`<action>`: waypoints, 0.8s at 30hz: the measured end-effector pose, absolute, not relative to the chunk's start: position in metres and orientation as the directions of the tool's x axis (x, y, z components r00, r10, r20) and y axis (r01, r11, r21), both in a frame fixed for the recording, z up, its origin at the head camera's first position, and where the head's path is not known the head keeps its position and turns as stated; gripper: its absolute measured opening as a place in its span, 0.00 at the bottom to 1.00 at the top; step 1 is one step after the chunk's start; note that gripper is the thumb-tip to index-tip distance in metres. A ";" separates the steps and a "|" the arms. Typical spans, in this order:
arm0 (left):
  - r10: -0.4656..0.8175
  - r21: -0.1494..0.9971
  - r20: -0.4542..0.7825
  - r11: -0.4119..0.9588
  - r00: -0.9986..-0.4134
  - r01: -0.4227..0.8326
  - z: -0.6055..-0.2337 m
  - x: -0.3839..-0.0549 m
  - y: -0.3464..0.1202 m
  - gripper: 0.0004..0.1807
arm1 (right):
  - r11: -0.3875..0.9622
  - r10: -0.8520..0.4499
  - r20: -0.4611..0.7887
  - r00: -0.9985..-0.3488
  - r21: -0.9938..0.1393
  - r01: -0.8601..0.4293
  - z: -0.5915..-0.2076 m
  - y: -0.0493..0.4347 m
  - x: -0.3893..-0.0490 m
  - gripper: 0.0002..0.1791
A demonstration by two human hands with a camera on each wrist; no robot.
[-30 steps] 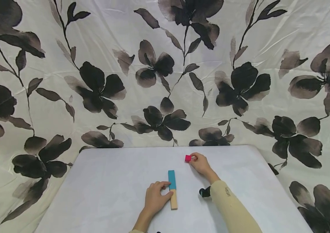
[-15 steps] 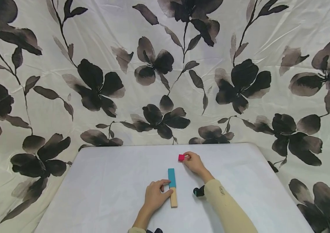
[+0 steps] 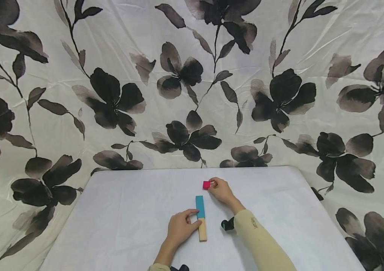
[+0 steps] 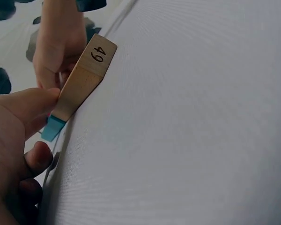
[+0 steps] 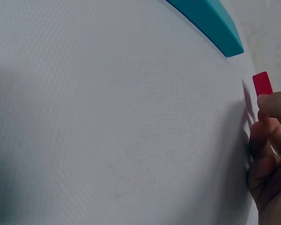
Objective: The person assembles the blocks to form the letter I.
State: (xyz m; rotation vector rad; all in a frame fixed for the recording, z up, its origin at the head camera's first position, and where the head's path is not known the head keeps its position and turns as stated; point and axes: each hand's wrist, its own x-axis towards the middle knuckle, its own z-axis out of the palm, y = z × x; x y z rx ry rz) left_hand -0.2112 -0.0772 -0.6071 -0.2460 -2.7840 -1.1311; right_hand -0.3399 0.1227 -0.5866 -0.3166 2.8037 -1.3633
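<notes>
A blue block (image 3: 200, 206) and a plain wood-coloured block (image 3: 202, 230) lie end to end in a line on the white table. The wooden one has the number 49 on its near face, seen in the left wrist view. My left hand (image 3: 180, 227) rests along their left side, thumb touching the wooden block and index fingertip at the blue block's edge. Beyond the far end of the blue block, my right hand (image 3: 221, 191) pinches a small red block (image 3: 206, 185) between thumb and fingers. In the right wrist view, the red block (image 5: 262, 83) stands apart from the blue block (image 5: 215, 23).
The table (image 3: 121, 210) is covered in smooth white and ends at a far edge. Behind it hangs a floral cloth (image 3: 232, 124). A black wrist camera (image 3: 227, 224) sits under my right sleeve (image 3: 259, 237), and another camera (image 3: 180, 268) shows near my left wrist.
My right hand has carried the red block to the left, nearer the line of the blue and wooden blocks. The left hand and those two blocks have stayed in place.
</notes>
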 end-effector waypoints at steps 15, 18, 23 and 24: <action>0.108 0.657 0.208 0.721 -0.972 0.221 -0.606 -0.210 -0.077 0.19 | 0.606 -0.203 0.081 -0.976 -0.772 -0.190 -0.585 0.113 -0.336 0.16; 0.101 0.656 0.208 0.723 -0.973 0.216 -0.606 -0.210 -0.078 0.19 | 0.603 -0.224 0.072 -0.972 -0.773 -0.196 -0.585 0.109 -0.336 0.16; 0.088 0.652 0.199 0.732 -0.976 0.199 -0.608 -0.210 -0.079 0.20 | 0.593 -0.252 0.068 -0.965 -0.778 -0.210 -0.585 0.103 -0.335 0.16; 0.088 0.653 0.198 0.731 -0.976 0.198 -0.609 -0.209 -0.078 0.20 | 0.589 -0.254 0.069 -0.965 -0.780 -0.211 -0.585 0.102 -0.335 0.16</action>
